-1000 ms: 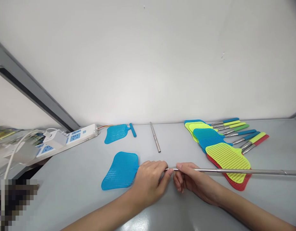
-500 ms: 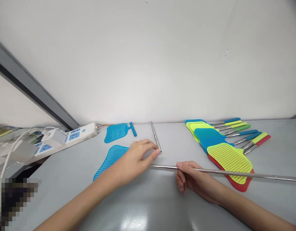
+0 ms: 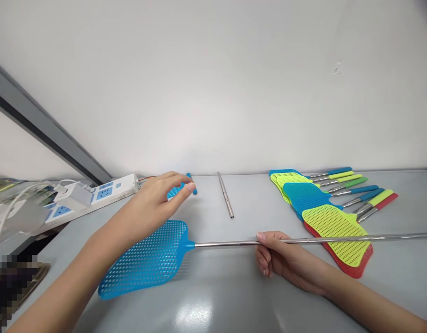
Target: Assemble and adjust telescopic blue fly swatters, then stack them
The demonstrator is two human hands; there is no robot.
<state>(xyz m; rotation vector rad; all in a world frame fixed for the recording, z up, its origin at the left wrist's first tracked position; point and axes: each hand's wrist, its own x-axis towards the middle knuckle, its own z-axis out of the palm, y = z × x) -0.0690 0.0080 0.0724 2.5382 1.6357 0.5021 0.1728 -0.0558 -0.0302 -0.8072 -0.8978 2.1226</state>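
A blue fly swatter (image 3: 154, 259) with a long extended metal rod lies across the front of the view. My right hand (image 3: 279, 254) is closed on its rod, with the thumb on top and the fingers curled beneath. My left hand (image 3: 157, 194) hovers above the swatter's mesh head, thumb and fingers apart and nothing between them. Behind my left fingers, partly covered, are another blue mesh head (image 3: 175, 190) and a blue handle (image 3: 191, 183). Right of them a short metal telescopic rod (image 3: 226, 195) lies on the table.
Several fly swatters in blue, yellow, green and red lie overlapping at the right, including a yellow swatter head (image 3: 338, 233) on top of a red one (image 3: 361, 268). A white power strip (image 3: 119, 187) with plugs and cables runs along the left. The wall (image 3: 220, 88) closes off the back.
My left hand has moved left and up, away from the rod, and now covers part of the rear blue head. The held swatter's head has shifted nearer and come into fuller view.
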